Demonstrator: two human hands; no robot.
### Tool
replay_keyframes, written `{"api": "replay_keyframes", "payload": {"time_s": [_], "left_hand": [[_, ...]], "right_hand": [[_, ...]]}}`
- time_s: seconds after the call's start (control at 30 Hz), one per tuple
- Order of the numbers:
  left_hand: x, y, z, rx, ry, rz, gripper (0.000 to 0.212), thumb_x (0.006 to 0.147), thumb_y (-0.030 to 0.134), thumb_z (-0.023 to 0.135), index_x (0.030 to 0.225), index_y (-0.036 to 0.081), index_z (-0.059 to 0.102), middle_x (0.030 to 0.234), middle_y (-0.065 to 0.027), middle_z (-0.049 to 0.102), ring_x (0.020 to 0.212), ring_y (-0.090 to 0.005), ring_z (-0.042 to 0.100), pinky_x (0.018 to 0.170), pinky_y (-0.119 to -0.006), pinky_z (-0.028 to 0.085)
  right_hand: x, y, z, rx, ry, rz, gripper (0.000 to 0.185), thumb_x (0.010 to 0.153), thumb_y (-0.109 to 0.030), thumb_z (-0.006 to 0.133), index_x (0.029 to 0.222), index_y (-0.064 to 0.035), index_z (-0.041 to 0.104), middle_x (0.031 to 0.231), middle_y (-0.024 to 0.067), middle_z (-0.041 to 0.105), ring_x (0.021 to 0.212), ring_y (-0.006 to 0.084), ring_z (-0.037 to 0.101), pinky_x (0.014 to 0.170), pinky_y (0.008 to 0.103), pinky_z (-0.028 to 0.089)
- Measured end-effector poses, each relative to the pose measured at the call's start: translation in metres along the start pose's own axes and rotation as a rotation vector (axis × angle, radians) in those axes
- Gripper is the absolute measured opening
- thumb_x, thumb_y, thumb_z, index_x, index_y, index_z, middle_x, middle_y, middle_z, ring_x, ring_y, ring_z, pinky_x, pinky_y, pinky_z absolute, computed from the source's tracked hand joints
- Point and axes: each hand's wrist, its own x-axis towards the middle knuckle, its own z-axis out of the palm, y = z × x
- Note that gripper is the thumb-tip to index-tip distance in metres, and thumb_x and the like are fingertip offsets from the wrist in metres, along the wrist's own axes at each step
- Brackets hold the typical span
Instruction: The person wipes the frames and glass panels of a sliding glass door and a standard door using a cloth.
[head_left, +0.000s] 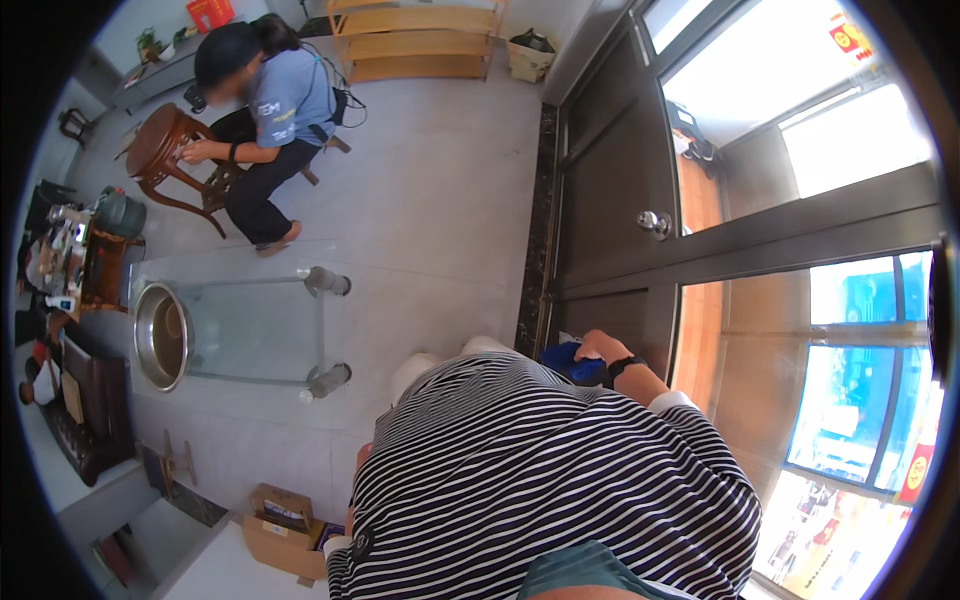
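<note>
My right hand (602, 346), with a dark band at the wrist, grips a bunched blue item (574, 362), apparently a cloth, close to the lower part of the dark panelled door (611, 202). A small whitish piece shows beside the blue item. The door's round metal knob (654, 223) sits farther up. Of my left hand (364, 454) only a sliver shows at the left edge of my striped shirt; its fingers and anything in them are hidden. Left of me stands a low glass table (255, 322) with a steel basin (163, 337) at its far end.
Another person (292, 112) sits at the upper left, both hands at a carved wooden stool (161, 146). A wooden shelf rack (420, 41) and a bag-like bin (531, 56) stand beyond. Open cardboard boxes (281, 544) lie at the lower left, a dark leather sofa (97, 405) at the far left.
</note>
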Motion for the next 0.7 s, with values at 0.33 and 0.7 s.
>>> {"api": "replay_keyframes", "payload": {"time_s": [0.33, 0.7], "left_hand": [[0.051, 0.082, -0.075, -0.029, 0.083, -0.059, 0.039, 0.094, 0.036, 0.051, 0.107, 0.002, 0.067, 0.105, -0.0199, 0.07, 0.102, -0.0347, 0.065, 0.089, -0.044, 0.051], [-0.001, 0.101, -0.131, -0.372, -0.107, -0.408, 0.043, 0.095, 0.036, 0.056, 0.08, -0.002, 0.067, 0.072, -0.0099, 0.067, 0.052, -0.0186, 0.058, 0.051, -0.032, 0.051]], "right_hand": [[-0.02, -0.033, 0.024, 0.152, 0.187, -0.192, 0.063, 0.066, -0.035, 0.079, 0.109, 0.0084, 0.067, 0.106, 0.0256, 0.069, 0.093, 0.0355, 0.068, 0.077, 0.0422, 0.055], [-0.081, -0.095, -0.032, 0.018, 0.098, -0.308, 0.059, 0.069, -0.028, 0.079, 0.114, 0.007, 0.064, 0.1, 0.0208, 0.069, 0.089, 0.0309, 0.067, 0.072, 0.0436, 0.053]]}}
